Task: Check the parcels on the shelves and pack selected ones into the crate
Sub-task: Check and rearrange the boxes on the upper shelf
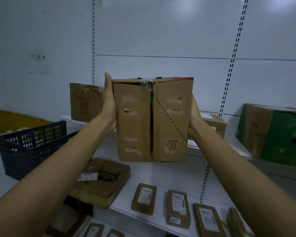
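head view: parcel held over the back edge of the shelf; your left hand flat on its left side; right hand on its right side, fingers hidden, grip not discernible; likely the checking step; next, if selected, carry it left to the crate

Yellow bin against white wall
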The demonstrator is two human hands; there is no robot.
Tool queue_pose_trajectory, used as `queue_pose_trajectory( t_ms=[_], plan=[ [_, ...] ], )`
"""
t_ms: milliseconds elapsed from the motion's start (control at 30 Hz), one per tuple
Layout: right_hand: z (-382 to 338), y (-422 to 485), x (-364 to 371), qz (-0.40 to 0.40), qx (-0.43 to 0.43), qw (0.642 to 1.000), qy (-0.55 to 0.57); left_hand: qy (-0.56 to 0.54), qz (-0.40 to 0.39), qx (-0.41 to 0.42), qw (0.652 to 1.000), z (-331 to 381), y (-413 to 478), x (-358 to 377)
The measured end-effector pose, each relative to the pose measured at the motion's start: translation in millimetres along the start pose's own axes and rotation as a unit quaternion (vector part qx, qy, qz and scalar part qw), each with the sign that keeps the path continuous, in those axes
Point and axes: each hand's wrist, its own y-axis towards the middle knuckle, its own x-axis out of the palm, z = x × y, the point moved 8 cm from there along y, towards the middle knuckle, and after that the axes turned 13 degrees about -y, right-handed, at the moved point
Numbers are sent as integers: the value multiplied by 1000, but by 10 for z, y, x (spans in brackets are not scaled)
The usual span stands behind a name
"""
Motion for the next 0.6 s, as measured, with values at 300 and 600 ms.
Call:
queue_pose_trajectory(
  t_ms=[300, 600],
  plan=[
    [605, 693, -304, 128, 25, 991, 3, 269, 198, 237, 912, -216, 608, -568],
    [1011, 1677, -703, 218, 60, 974, -3, 469, 81, 362, 801, -681, 1533, -522]
  ],
)
